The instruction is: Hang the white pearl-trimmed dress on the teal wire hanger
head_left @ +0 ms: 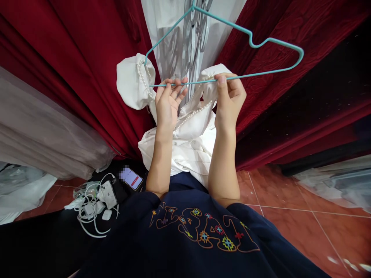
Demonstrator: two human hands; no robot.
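Item: white dress [185,143], pearl-trimmed, hanging at the centre of our view, partly on a teal wire hanger [232,58] at twelve o'clock.

Position: one puffed sleeve [130,81] sits over the hanger's end at ten o'clock; the end at two o'clock is bare. The skirt drapes down between our forearms.

Handling, as we judge it: cloth soft, light and limp, likely to slide along thin wire. The pearl strings [145,77] look delicate, so best taken by the cloth at the shoulders, not by the beads. Hanger thin, probably springy; the lower bar gives the firmest hold.

Grip: our left hand [167,102] is half open, fingers extended, tips touching the lower bar and the cloth behind it. Our right hand [228,98] is closed, pinching the bar together with a fold of the dress.

Surroundings: red curtains [72,58] at nine and three o'clock; phone [131,178], chargers and white cables [92,208] on the red tiled floor [290,200] at eight o'clock.
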